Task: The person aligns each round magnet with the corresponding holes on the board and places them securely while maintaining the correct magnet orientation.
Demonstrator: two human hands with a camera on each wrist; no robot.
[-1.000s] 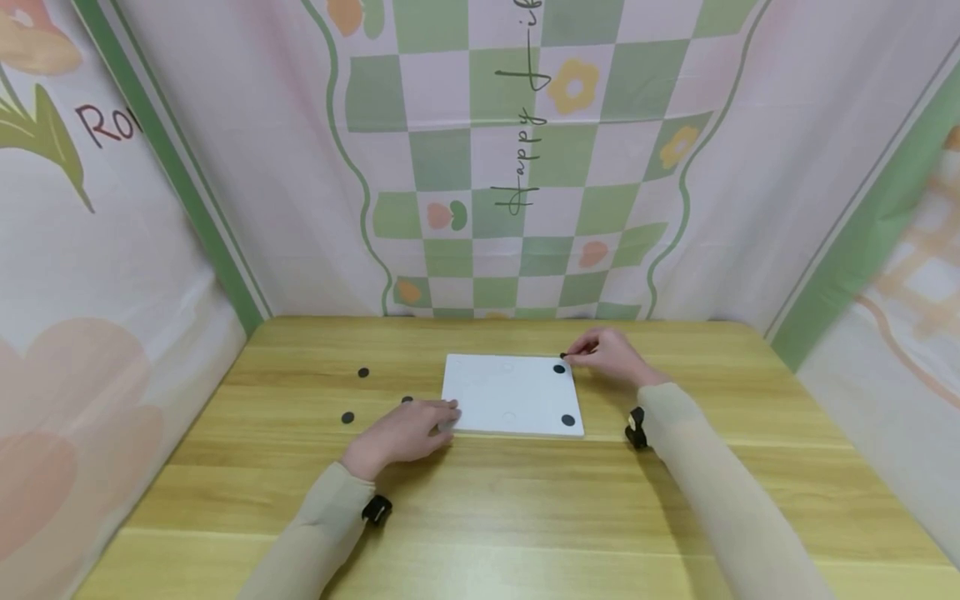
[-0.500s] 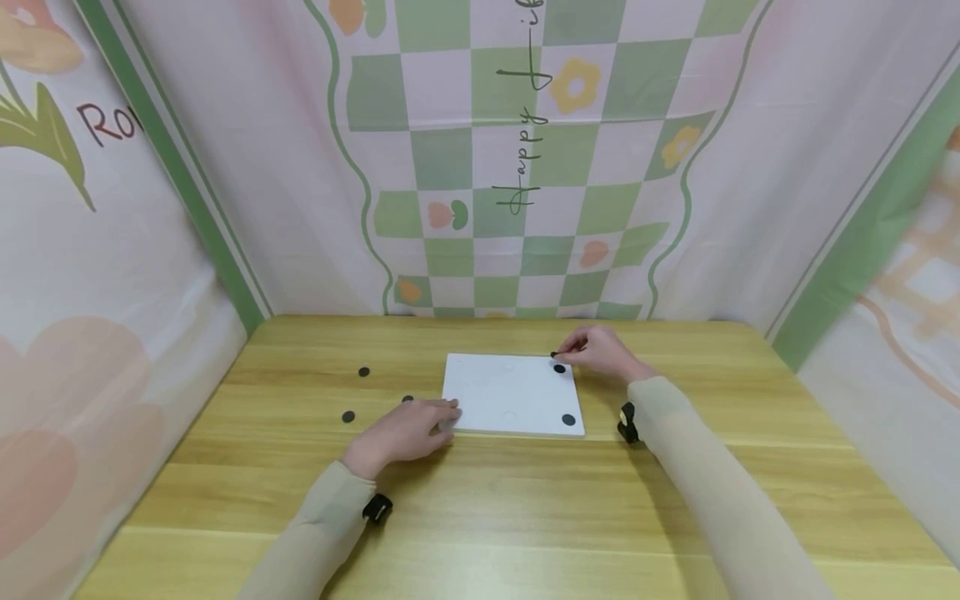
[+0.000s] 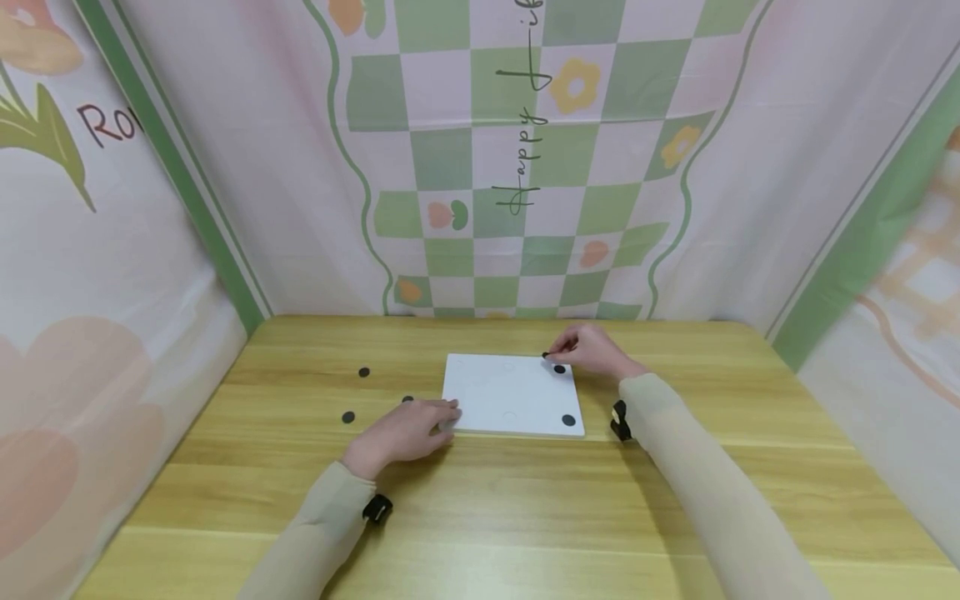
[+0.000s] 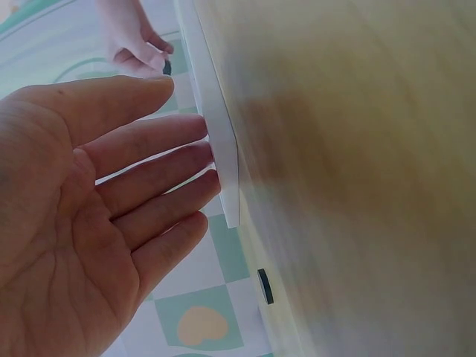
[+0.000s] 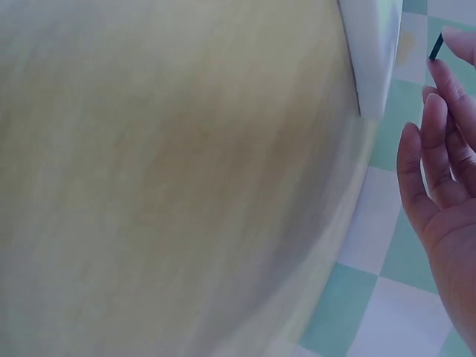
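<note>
A white rectangular board (image 3: 487,392) lies flat on the wooden table. Two black discs sit on its right side: a far disc (image 3: 559,369) and a near disc (image 3: 568,420). Faint circular outlines mark other parts of the board. My left hand (image 3: 401,431) rests its fingertips on the board's left edge, fingers nearly straight, as the left wrist view also shows. Above the board's far right edge, my right hand (image 3: 592,350) pinches another black disc (image 5: 436,46) between thumb and index finger. That disc is held on edge, apart from the board in the right wrist view.
Left of the board lie three loose black discs: a far one (image 3: 363,372), a near one (image 3: 348,417) and one partly hidden behind my left hand (image 3: 407,399). A patterned cloth (image 3: 442,158) hangs behind the table's far edge (image 3: 330,318).
My right hand has moved a little to the left along the board's far edge, carrying the pinched disc past the far right disc. The left hand has stayed still.
</note>
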